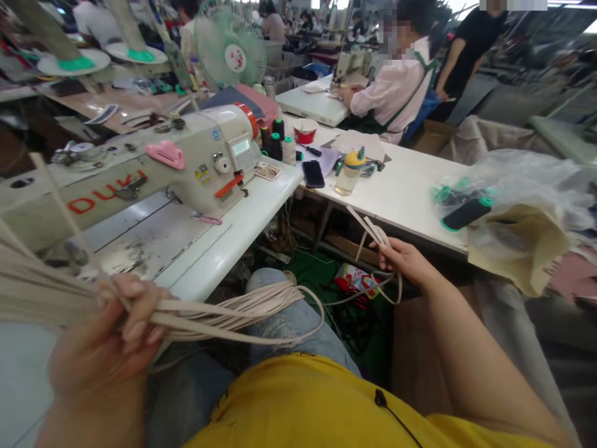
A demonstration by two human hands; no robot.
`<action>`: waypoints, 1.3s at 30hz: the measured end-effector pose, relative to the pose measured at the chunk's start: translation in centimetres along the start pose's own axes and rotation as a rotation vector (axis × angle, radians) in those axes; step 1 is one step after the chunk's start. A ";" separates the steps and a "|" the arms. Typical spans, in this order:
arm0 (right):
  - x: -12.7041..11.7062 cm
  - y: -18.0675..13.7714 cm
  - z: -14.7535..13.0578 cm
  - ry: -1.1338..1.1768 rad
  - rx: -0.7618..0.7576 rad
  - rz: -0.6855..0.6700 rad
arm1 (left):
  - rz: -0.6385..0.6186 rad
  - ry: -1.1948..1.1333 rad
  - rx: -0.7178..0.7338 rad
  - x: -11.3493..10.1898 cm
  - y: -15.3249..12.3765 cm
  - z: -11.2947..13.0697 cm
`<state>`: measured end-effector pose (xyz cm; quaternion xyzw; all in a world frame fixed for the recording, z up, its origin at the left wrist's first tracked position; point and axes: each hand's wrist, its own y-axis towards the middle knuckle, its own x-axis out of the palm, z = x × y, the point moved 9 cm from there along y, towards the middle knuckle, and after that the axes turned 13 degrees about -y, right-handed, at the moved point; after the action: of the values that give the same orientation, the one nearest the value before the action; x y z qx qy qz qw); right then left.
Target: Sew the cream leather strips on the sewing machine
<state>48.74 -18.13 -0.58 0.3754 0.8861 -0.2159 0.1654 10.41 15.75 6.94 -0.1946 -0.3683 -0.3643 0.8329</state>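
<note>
My left hand (pixel 109 339) is closed around a thick bundle of beige strips (pixel 219 311) that fans out to the left and trails over my knee. My right hand (pixel 403 258) is stretched out to the right and pinches the ends of a few beige strips (pixel 373 230), whose loops hang below it. A white sewing machine (pixel 153 168) with red lettering stands on the white table (pixel 224 242) just beyond my left hand.
A second white table (pixel 401 193) holds a phone (pixel 313 173), a yellow-capped bottle (pixel 349 171), thread spools (pixel 277 140) and a red bowl (pixel 305 132). A plastic bag with green-ended spools (pixel 466 211) lies at right. A person in pink sews behind; a green fan (pixel 229 46) stands at the back.
</note>
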 end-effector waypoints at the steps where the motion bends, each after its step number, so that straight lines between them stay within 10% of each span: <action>1: 1.4 0.0 -0.6 0.006 -0.013 -0.026 | -0.059 0.047 0.046 1.4 0.1 0.2; 11: 22.9 -6.0 -3.9 0.086 -0.091 -0.566 | -0.115 0.064 0.164 4.0 0.9 -0.3; 15: 26.6 -7.7 -3.7 0.089 -0.095 -0.695 | -0.036 0.066 0.197 3.0 1.1 -0.2; 25: 17.9 -4.1 1.4 -0.109 -0.004 -0.600 | 0.060 -0.010 0.194 1.2 1.7 -0.6; 31: 6.9 -0.6 6.1 -0.374 0.178 -0.180 | 0.011 -0.014 0.189 1.4 1.6 -0.5; 39: 5.3 -1.6 0.3 -0.073 0.087 -0.018 | -0.040 0.052 0.138 1.8 1.6 -2.4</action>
<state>44.14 -16.12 -2.82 0.3663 0.8725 -0.2692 0.1792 13.56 14.52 6.59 -0.1198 -0.3743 -0.3597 0.8463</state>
